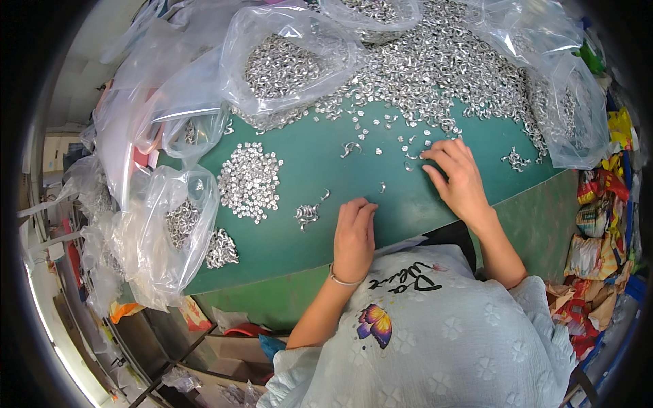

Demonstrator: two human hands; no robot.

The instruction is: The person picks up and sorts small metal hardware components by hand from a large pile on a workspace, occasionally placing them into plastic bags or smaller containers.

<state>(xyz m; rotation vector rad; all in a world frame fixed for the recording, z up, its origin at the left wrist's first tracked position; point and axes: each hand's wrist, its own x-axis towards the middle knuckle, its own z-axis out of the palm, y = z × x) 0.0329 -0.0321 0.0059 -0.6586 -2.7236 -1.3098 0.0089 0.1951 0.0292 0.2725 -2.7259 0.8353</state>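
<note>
Your left hand (354,234) rests palm down on the green table (299,170), fingers curled, gripping nothing I can see, just beside a small clump of metal pieces (307,214). Your right hand (456,175) lies spread open, fingertips touching loose pieces at the edge of the big silver heap (442,68). A sorted pile (249,180) sits further left, near plastic bags (286,64).

- Single head-worn fisheye view, looking steeply down onto the green table (299,238) at close range.
- Edges bend toward rim; no second view shared.
</note>
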